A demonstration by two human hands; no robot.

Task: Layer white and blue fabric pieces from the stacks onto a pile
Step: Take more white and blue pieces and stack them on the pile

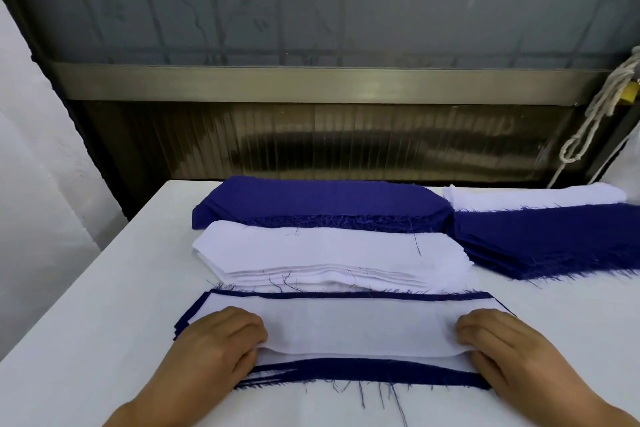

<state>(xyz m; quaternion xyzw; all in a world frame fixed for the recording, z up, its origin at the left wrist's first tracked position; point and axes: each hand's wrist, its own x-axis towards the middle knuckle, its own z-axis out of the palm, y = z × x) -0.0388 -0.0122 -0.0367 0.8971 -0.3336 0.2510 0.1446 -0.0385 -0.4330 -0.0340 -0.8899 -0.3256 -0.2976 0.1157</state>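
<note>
White cloth covers the table [104,288], which runs back to a dark ribbed panel and a metal rail under a frosted window. Nearest the camera, the left hand [214,347] grips the left end of the top white piece [356,326], fingers curled over its upper face and the thumb tucked at its near edge, so the end is pinched rather than pressed flat. The right hand [512,354] mirrors it on the right end, fingers bent on top and the thumb at the near edge, pinching the same piece. That white piece lies on the pile [363,373], a layered set of blue and white pieces directly in front of the person; blue edges show along the far side and as a wider frayed band along the near side, with loose threads trailing onto the table. Just behind the pile, touching or nearly touching its far edge, sits the white stack [329,253], its layered edges visible on the near side. Behind that lies the blue stack [311,199], frayed along its near edge. To the right, a second blue stack [554,239] runs out of view, with a smaller white stack [533,198] lying behind it. A knotted white cord [595,114] hangs at the far right.
</note>
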